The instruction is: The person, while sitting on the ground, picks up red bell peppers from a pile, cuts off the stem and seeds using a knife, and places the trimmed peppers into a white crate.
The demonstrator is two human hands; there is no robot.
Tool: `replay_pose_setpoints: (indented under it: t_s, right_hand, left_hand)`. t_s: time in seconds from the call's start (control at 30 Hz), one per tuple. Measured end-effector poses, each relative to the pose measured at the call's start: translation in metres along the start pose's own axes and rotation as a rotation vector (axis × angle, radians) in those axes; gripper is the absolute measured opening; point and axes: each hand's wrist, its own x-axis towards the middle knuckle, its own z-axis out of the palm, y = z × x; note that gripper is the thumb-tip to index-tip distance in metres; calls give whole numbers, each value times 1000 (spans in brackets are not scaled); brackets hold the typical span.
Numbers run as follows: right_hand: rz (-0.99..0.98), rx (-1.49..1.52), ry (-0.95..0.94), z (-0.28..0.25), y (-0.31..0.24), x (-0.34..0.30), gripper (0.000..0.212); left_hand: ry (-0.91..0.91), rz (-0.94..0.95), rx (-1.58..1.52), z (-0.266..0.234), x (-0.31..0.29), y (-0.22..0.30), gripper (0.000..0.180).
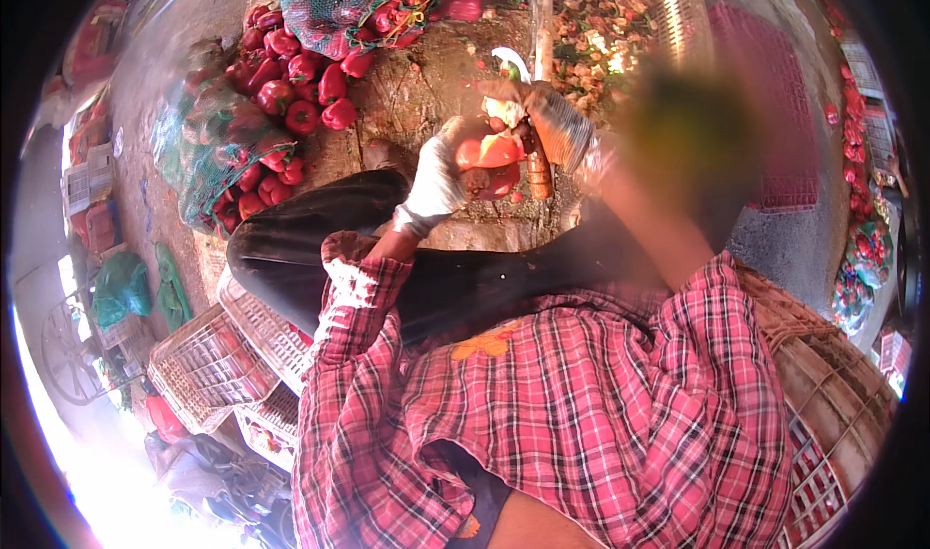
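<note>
My left hand (438,183), in a whitish glove, is wrapped round a red bell pepper (496,150) whose side is cut open. Close against its right side is my right hand (564,128), in a dirty striped glove with fingers curled. From that fist a brown wooden knife handle (540,175) sticks out toward me, and a curved pale blade (511,62) shows on the far side. A pale pepper core (506,111) lies between the two hands; whether it is still joined to the pepper I cannot tell.
Whole red peppers (302,79) spill between green mesh sacks (218,128) at the left. A crate (678,12) beside orange-brown scraps (591,45) stands far right. Plastic crates (208,360) stack near left. A blurred yellow-green patch (693,113) hides the area right of my hands.
</note>
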Motion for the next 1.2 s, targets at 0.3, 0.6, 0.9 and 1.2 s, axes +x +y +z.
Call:
replay_pose_setpoints:
  t_s: [0.3,0.6,0.9,1.2]
  right_hand:
    - [-275,-779,752,-85,-67,5,50]
    - [192,-868,954,-150,-34,-10,43]
    - [421,-1020,1097,-185,-12,-12,42]
    - [535,-926,757,-228,-1,-58,29]
  left_hand:
    - [695,341,138,-148,-94,107,46]
    - [455,-448,1725,-257,-431,-34,36]
    - [1047,-540,1231,-286,-360,-15,57]
    - [867,-253,859,-486,19,-50,37]
